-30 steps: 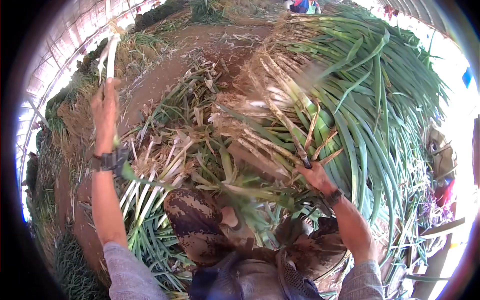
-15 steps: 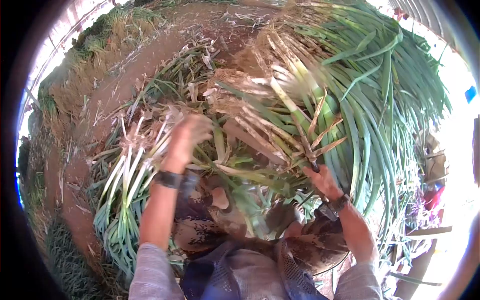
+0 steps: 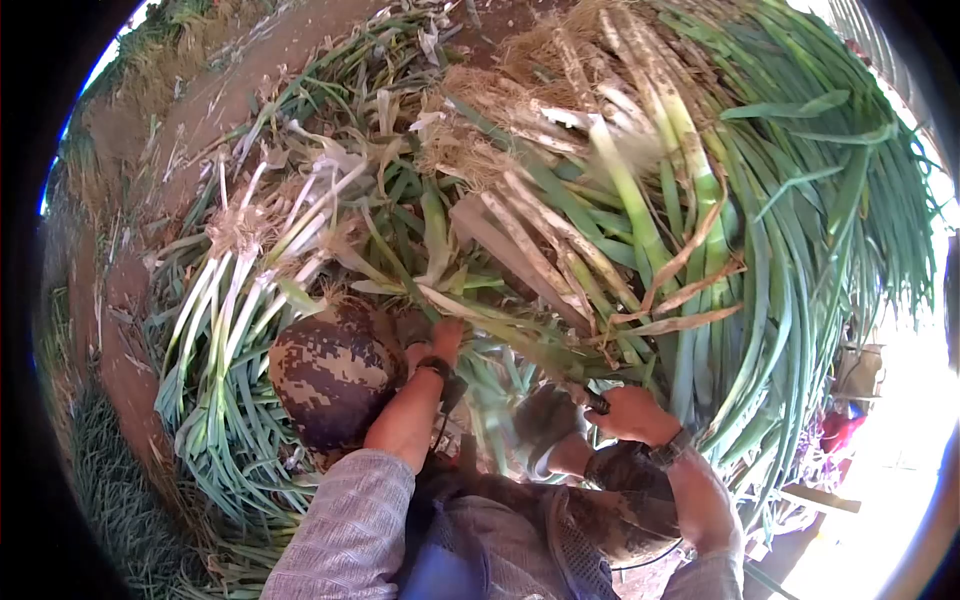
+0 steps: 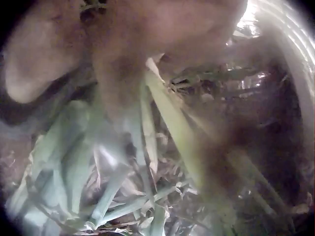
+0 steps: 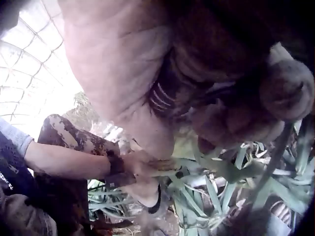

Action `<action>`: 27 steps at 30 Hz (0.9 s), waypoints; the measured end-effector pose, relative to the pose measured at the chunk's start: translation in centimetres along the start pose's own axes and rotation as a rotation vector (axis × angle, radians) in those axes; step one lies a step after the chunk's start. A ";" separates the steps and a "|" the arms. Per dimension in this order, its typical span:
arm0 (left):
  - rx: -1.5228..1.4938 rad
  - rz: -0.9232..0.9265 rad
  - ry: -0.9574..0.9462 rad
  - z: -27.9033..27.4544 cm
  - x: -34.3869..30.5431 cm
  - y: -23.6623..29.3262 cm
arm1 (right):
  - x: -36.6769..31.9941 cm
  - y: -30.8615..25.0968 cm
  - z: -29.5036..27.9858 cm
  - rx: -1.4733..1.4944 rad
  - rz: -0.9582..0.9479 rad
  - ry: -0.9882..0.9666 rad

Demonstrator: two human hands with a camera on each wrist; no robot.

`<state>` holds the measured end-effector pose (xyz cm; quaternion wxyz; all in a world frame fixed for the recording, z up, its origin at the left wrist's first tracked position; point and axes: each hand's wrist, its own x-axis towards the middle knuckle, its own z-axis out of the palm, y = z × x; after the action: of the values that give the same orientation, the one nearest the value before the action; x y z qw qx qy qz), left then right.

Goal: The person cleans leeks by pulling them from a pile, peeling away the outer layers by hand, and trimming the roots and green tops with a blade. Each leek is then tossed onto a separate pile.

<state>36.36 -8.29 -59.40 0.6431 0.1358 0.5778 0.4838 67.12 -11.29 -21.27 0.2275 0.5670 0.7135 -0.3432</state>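
My left hand (image 3: 447, 340) reaches down between the knees, among loose green onion leaves (image 3: 490, 390). In the left wrist view its blurred fingers (image 4: 118, 73) overlap a pale green leaf (image 4: 172, 128); I cannot tell whether they grip it. My right hand (image 3: 632, 415) curls round a black tool (image 3: 597, 402) with a ribbed grip (image 5: 162, 96), low beside the right knee. Just beyond lie untrimmed green onions (image 3: 550, 235) with dirty roots and dry outer leaves. Cleaned green onions (image 3: 225, 300) with white stalks lie at the left, beside the left knee.
A large heap of long-leaved green onions (image 3: 800, 230) fills the right side. Stripped leaves and husks (image 3: 370, 120) litter the soil ahead. The camouflage-patterned left knee (image 3: 330, 370) stands next to the left forearm. More onions (image 3: 90, 480) line the far left.
My left hand let go of a green onion raised at the left, then swung back and down between the knees. My right hand drew the black tool a little closer to the body.
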 end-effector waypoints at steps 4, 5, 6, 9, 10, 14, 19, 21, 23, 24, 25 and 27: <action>-0.399 -0.306 0.077 4.5 -2.9 5.4 | 1.9 0.5 0.0 0.018 0.031 -0.080; -0.406 -0.316 0.083 4.7 -2.3 5.2 | 2.2 0.2 -0.1 0.018 0.034 -0.080; -0.472 -0.304 0.069 4.7 -1.6 5.0 | 2.3 -0.2 -0.3 0.019 0.036 -0.077; -0.519 -0.243 0.031 4.3 -1.3 5.3 | 2.5 -1.4 -1.0 0.090 -0.030 -0.014; -0.501 -0.193 0.008 4.3 -1.9 6.3 | 2.6 -1.6 -1.2 0.085 -0.038 -0.010; -0.459 -0.053 -0.148 6.3 -5.6 11.1 | 3.3 -2.7 -2.4 0.145 -0.063 0.004; -0.424 0.074 -0.309 8.4 -8.8 16.0 | 2.7 -4.4 -3.1 0.099 -0.098 0.262; -0.372 0.179 -0.383 7.7 -7.3 16.0 | 2.0 -5.4 -3.6 0.120 -0.166 0.378; -0.304 0.135 -0.363 9.5 -12.5 21.1 | 2.0 -5.9 -3.6 0.053 -0.337 0.556; -0.244 0.166 -0.396 9.9 -14.0 22.4 | 2.7 -5.9 -3.0 0.053 -0.334 0.637; -0.183 0.198 -0.429 10.1 -15.3 23.5 | 2.3 -6.4 -3.2 0.051 -0.345 0.655; -0.210 0.232 -0.563 10.2 -16.5 24.7 | 2.0 -7.6 -3.9 0.057 -0.380 0.775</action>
<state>36.06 -4.99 -28.12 0.7288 0.2620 0.3050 0.5542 59.56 -8.03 -18.36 -0.1402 0.5187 0.8281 -0.1600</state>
